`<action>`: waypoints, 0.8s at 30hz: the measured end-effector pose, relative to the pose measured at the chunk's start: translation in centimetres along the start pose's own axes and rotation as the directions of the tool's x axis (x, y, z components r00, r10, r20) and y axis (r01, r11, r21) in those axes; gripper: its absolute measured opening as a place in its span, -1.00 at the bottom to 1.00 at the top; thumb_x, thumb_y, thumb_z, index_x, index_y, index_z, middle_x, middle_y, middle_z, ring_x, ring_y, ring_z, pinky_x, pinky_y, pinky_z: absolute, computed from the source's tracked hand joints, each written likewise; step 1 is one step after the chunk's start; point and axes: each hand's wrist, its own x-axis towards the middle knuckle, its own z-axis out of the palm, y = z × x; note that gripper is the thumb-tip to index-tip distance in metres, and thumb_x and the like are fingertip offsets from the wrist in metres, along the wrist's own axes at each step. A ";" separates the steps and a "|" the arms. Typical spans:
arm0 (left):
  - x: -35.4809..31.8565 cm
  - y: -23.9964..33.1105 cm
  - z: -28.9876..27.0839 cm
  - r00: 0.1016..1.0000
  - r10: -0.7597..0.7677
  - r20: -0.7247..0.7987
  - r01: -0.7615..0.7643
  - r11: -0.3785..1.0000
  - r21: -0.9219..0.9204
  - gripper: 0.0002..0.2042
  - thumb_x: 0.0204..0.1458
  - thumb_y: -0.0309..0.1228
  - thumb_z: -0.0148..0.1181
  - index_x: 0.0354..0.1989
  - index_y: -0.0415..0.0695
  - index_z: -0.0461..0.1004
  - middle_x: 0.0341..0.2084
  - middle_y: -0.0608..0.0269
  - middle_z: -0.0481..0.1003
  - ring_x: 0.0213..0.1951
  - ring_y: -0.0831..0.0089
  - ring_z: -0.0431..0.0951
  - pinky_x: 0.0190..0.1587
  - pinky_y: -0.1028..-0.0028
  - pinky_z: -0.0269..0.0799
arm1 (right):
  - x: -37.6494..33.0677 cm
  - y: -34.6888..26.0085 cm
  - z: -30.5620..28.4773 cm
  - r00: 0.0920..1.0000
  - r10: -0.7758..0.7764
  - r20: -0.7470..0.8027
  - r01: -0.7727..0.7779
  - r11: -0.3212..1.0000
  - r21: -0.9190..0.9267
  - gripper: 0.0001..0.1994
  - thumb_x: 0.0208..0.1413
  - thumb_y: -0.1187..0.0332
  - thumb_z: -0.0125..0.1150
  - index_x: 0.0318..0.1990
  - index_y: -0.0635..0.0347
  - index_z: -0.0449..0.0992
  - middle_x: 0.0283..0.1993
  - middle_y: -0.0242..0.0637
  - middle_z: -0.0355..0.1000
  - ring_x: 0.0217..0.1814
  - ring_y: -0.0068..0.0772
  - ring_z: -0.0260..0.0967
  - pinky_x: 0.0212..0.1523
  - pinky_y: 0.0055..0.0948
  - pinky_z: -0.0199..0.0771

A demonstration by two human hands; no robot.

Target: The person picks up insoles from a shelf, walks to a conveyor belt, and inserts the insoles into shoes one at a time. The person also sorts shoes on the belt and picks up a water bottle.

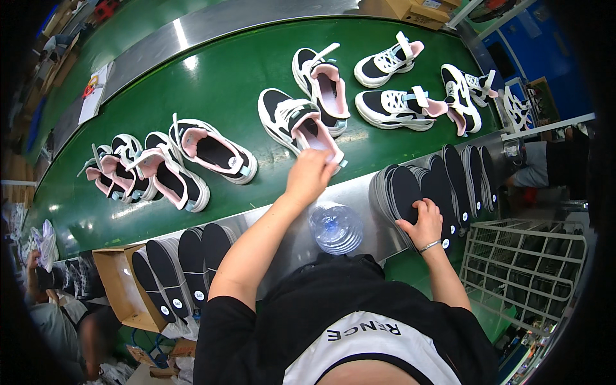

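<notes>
On the glossy green conveyor belt (pixel 212 77), the left hand (pixel 309 174) reaches far over the steel rim, fingers curled onto the pink padded tongue of a black-and-white sneaker (pixel 296 123), apparently grasping it. Nearer and to the right, the right hand (pixel 423 221) presses on a fanned stack of flat, oval black insoles (pixel 404 189), fingers clasping the front one. A ribbed clear water bottle (pixel 336 228) stands between the forearms.

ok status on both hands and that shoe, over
Left hand at tongue of black-white-pink sneaker on green conveyor belt. Right hand on stack of black insoles. Clear plastic water bottle between arms.
</notes>
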 end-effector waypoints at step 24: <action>5.9 -3.6 -3.3 0.740 -0.669 -0.070 0.604 0.707 -0.368 -0.65 -0.18 -0.15 0.11 -0.45 -0.24 0.35 -0.52 -0.02 0.46 -0.41 0.14 0.48 -0.37 0.34 0.34 | 14.1 -20.7 0.7 0.692 -0.694 0.200 0.722 0.660 -0.207 -0.86 -0.21 0.46 0.00 -0.46 0.25 0.46 -0.28 -0.11 0.30 -0.32 -0.20 0.36 -0.38 -0.31 0.41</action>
